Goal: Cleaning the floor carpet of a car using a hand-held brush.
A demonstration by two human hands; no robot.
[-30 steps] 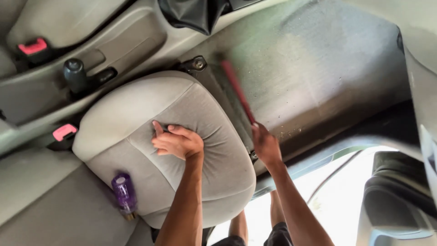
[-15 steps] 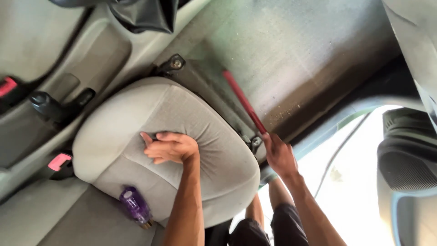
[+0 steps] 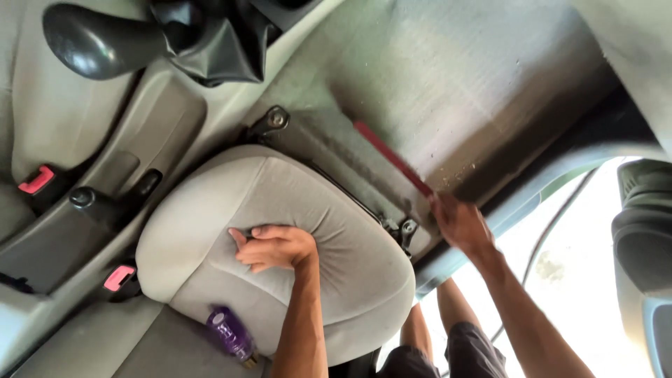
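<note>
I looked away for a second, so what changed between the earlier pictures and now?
The right hand drew the red brush back across the grey floor carpet toward the door sill, keeping its grip. The left hand stayed pressed on the seat cushion; the purple bottle stayed put.

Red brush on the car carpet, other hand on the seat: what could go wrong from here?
1. The right hand sweeps the red brush close to the seat rail bolt; knuckles could hit it.
2. The purple bottle lies on its side at the seat cushion edge, near the left hand; leaning weight may roll it off.
3. Crumbs by the sill may scatter under the seat.
</note>
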